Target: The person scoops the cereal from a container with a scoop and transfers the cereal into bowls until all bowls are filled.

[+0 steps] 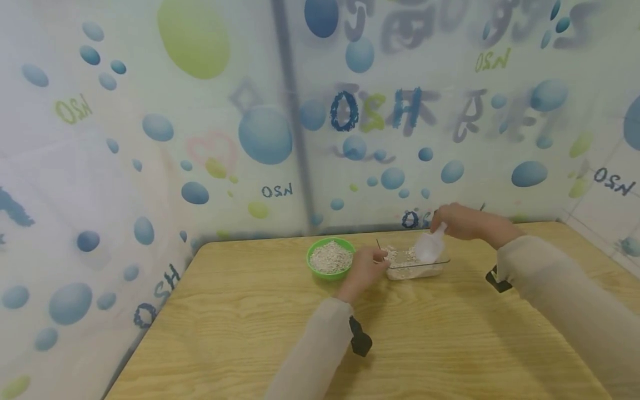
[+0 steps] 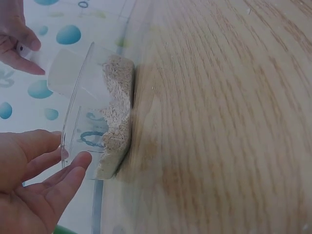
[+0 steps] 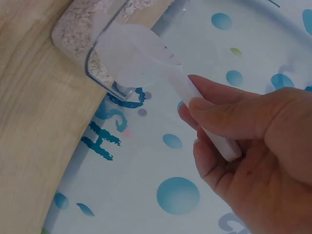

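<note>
In the head view, my right hand [image 1: 456,220] grips the handle of a white plastic scoop [image 1: 430,244]. The scoop tilts down into a clear rectangular container [image 1: 416,272] that holds pale flakes like rolled oats. In the right wrist view, thumb and fingers wrap the scoop's handle [image 3: 214,134], and its bowl reaches over the container's rim [image 3: 92,53]. My left hand [image 1: 367,266] pinches the container's left end; the left wrist view shows thumb and fingers at the rim [image 2: 73,112]. Flakes [image 2: 119,97] lie unevenly along the container's bottom. How much the scoop holds is hidden.
A green bowl [image 1: 312,268] heaped with the same flakes stands just left of my left hand. The wooden table [image 1: 260,322] ends behind the container at a curtain [image 1: 350,183] printed with bubbles and letters. A few specks lie on the tabletop.
</note>
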A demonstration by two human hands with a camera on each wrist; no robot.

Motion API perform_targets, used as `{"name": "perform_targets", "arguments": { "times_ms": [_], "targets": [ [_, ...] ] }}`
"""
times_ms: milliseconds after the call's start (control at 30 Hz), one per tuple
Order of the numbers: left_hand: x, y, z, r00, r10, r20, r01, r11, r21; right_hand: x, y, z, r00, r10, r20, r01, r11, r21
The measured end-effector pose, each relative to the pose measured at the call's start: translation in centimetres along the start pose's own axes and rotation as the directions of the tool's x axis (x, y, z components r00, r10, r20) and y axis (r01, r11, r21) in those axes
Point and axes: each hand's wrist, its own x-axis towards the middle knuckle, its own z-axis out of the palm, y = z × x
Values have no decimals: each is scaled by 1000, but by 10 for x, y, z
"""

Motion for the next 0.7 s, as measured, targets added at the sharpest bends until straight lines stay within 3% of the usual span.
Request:
{"name": "perform_targets", "arguments": {
  "times_ms": [200, 700],
  "targets": [
    [0, 1, 0, 1000, -23, 6, 23, 1000, -16, -4, 1, 4, 997, 5, 72, -9, 999, 47],
    [1, 1, 1, 997, -79, 2, 79, 996, -29, -1, 0, 16, 994, 14, 113, -33, 987, 160]
  ]
}}
